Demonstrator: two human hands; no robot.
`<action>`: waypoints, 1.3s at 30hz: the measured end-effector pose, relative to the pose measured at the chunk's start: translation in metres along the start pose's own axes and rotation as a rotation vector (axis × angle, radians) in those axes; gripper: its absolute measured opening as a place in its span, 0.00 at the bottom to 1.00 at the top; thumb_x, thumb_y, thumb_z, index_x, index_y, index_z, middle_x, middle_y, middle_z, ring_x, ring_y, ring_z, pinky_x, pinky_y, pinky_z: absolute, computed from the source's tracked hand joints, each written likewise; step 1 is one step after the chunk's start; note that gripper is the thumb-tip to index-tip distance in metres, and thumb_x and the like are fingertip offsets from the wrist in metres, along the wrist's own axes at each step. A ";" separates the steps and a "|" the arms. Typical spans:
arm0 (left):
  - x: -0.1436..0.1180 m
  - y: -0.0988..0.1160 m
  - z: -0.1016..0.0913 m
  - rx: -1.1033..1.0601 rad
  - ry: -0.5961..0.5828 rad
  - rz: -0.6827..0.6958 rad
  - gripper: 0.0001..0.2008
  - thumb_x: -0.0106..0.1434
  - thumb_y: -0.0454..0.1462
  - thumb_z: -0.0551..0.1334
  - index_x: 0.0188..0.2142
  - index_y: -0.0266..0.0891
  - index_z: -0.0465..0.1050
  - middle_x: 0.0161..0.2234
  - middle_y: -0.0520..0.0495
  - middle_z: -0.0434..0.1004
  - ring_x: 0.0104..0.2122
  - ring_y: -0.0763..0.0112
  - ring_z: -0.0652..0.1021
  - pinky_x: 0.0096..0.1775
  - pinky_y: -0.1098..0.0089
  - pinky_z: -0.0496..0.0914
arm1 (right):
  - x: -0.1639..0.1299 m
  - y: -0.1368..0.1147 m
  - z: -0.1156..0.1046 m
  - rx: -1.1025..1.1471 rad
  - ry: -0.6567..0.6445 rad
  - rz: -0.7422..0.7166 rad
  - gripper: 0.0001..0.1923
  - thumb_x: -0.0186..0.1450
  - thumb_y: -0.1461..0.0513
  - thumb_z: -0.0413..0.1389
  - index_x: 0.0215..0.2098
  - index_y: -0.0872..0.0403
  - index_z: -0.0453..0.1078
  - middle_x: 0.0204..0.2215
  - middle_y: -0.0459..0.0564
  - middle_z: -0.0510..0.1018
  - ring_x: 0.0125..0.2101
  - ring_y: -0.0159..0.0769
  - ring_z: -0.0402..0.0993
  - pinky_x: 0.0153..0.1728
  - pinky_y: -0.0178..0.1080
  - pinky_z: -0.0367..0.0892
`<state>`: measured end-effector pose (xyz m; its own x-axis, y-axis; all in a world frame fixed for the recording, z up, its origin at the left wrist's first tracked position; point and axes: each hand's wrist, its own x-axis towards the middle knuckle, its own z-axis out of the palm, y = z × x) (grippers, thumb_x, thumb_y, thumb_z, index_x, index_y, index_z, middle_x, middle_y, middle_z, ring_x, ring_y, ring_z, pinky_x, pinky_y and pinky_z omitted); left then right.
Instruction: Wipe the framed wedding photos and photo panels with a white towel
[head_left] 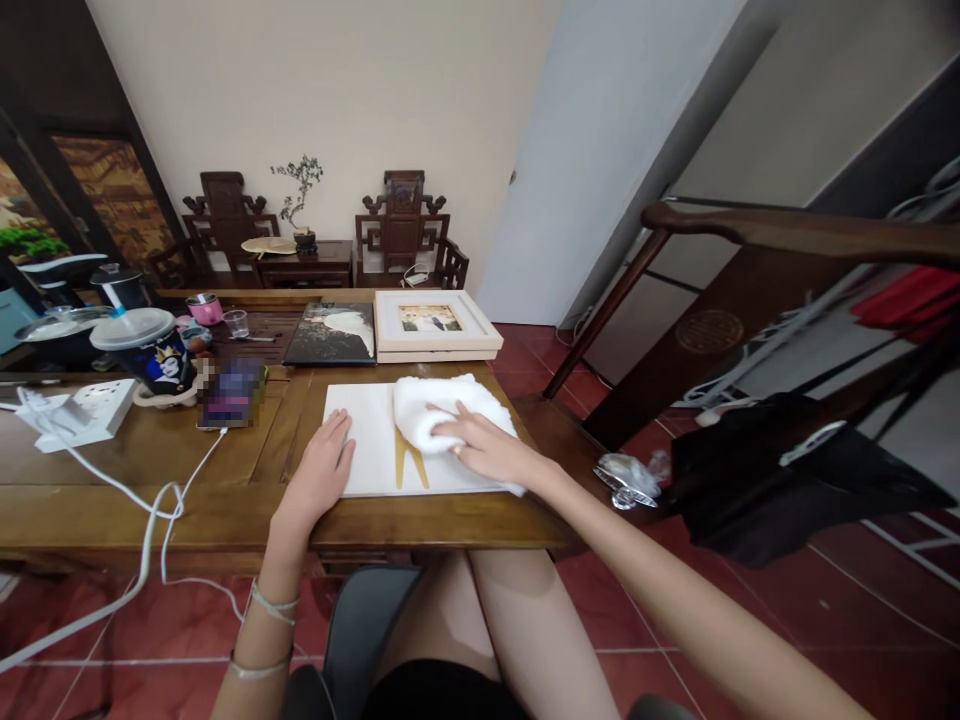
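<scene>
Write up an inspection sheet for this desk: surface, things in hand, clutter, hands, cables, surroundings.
Surface: brown wooden table, cluttered on its left side.
Things in hand: white folded cloth lying on a flat white board with gold marks.
Clutter: cream picture frame, dark photo book, black lidded cup, white power strip, pink pot, small glass.
Hands: left hand flat on the board's left edge; right hand pressing the cloth.
Cables: white cable trailing off the table front.
Surroundings: carved wooden chairs, red tiled floor.
</scene>
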<state>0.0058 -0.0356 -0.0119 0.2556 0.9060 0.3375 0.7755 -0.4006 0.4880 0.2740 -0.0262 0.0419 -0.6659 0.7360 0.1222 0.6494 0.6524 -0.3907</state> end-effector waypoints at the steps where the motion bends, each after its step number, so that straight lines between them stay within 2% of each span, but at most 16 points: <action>1: 0.000 -0.001 0.000 -0.001 0.004 0.003 0.23 0.68 0.38 0.47 0.57 0.30 0.63 0.62 0.33 0.60 0.63 0.58 0.60 0.62 0.53 0.55 | 0.016 0.005 0.004 -0.012 0.032 0.011 0.25 0.56 0.73 0.44 0.47 0.57 0.71 0.55 0.57 0.72 0.63 0.49 0.52 0.61 0.62 0.45; 4: 0.001 -0.003 0.001 0.000 0.008 0.007 0.23 0.68 0.39 0.47 0.57 0.29 0.63 0.61 0.32 0.61 0.63 0.58 0.60 0.62 0.54 0.55 | 0.052 0.011 0.013 -0.055 0.073 0.051 0.26 0.55 0.74 0.44 0.49 0.58 0.71 0.54 0.60 0.72 0.64 0.52 0.50 0.58 0.66 0.44; 7: 0.001 -0.004 0.002 -0.007 0.012 0.007 0.23 0.67 0.39 0.47 0.57 0.30 0.64 0.61 0.33 0.61 0.63 0.58 0.60 0.63 0.54 0.55 | 0.056 0.000 0.019 -0.130 0.062 0.035 0.26 0.56 0.73 0.44 0.50 0.61 0.70 0.59 0.63 0.66 0.65 0.54 0.46 0.57 0.68 0.44; 10: 0.002 -0.003 0.002 -0.008 0.005 0.003 0.24 0.67 0.40 0.47 0.57 0.28 0.63 0.61 0.32 0.61 0.63 0.57 0.60 0.63 0.55 0.55 | 0.029 -0.024 0.023 -0.154 0.024 -0.032 0.26 0.54 0.73 0.45 0.48 0.60 0.71 0.63 0.60 0.59 0.65 0.53 0.43 0.58 0.67 0.43; 14: 0.001 0.001 0.000 0.005 -0.015 -0.003 0.25 0.67 0.38 0.46 0.58 0.23 0.62 0.61 0.29 0.60 0.63 0.55 0.59 0.63 0.55 0.54 | -0.024 -0.060 0.023 -0.114 -0.087 -0.103 0.27 0.49 0.74 0.47 0.45 0.58 0.73 0.64 0.57 0.57 0.66 0.51 0.39 0.61 0.65 0.38; 18: 0.000 0.002 0.000 0.002 -0.009 -0.008 0.24 0.67 0.38 0.47 0.57 0.25 0.63 0.61 0.30 0.60 0.63 0.56 0.59 0.63 0.55 0.54 | -0.052 -0.073 0.017 -0.076 -0.144 -0.185 0.27 0.47 0.74 0.46 0.41 0.56 0.74 0.64 0.52 0.57 0.66 0.45 0.39 0.64 0.59 0.36; 20: -0.001 0.001 0.002 -0.007 0.008 -0.003 0.23 0.67 0.38 0.47 0.57 0.28 0.63 0.61 0.32 0.61 0.63 0.57 0.60 0.63 0.54 0.54 | -0.048 -0.066 0.015 -0.059 -0.143 -0.192 0.27 0.46 0.74 0.46 0.41 0.56 0.74 0.64 0.52 0.58 0.66 0.42 0.41 0.64 0.57 0.37; 22: -0.001 -0.001 0.003 -0.015 0.024 0.006 0.22 0.67 0.38 0.47 0.57 0.30 0.64 0.61 0.32 0.61 0.63 0.57 0.60 0.62 0.53 0.55 | -0.032 -0.054 0.013 -0.055 -0.130 -0.166 0.27 0.47 0.74 0.46 0.42 0.57 0.73 0.64 0.54 0.59 0.66 0.42 0.42 0.64 0.57 0.39; 27: 0.000 -0.002 0.003 -0.026 0.018 0.010 0.23 0.67 0.38 0.48 0.57 0.28 0.64 0.61 0.31 0.61 0.63 0.56 0.60 0.62 0.52 0.56 | 0.036 -0.025 0.015 -0.155 -0.028 -0.035 0.26 0.54 0.73 0.45 0.49 0.60 0.71 0.61 0.63 0.61 0.65 0.48 0.47 0.60 0.60 0.46; 31: 0.001 -0.003 0.002 -0.026 0.017 0.013 0.23 0.67 0.39 0.48 0.57 0.28 0.64 0.61 0.31 0.61 0.63 0.56 0.60 0.62 0.52 0.56 | 0.070 -0.027 0.021 -0.271 0.008 0.003 0.24 0.57 0.71 0.46 0.51 0.60 0.70 0.61 0.63 0.63 0.64 0.54 0.48 0.56 0.66 0.49; 34: 0.001 -0.004 0.003 -0.020 0.014 0.026 0.23 0.67 0.39 0.47 0.57 0.28 0.64 0.61 0.31 0.61 0.63 0.56 0.61 0.62 0.52 0.56 | 0.061 -0.043 0.026 -0.319 -0.014 -0.015 0.23 0.57 0.70 0.47 0.50 0.61 0.70 0.61 0.63 0.62 0.64 0.57 0.46 0.57 0.68 0.47; 39: 0.001 -0.005 0.005 -0.013 0.028 0.024 0.22 0.67 0.39 0.47 0.57 0.29 0.64 0.61 0.32 0.62 0.63 0.57 0.61 0.62 0.53 0.56 | 0.006 -0.075 0.028 -0.239 -0.101 -0.115 0.25 0.55 0.70 0.48 0.50 0.61 0.71 0.62 0.62 0.60 0.65 0.56 0.41 0.60 0.65 0.41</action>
<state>0.0047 -0.0324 -0.0180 0.2579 0.8917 0.3719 0.7619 -0.4244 0.4893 0.2112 -0.0760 0.0461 -0.7654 0.6409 0.0574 0.6278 0.7634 -0.1520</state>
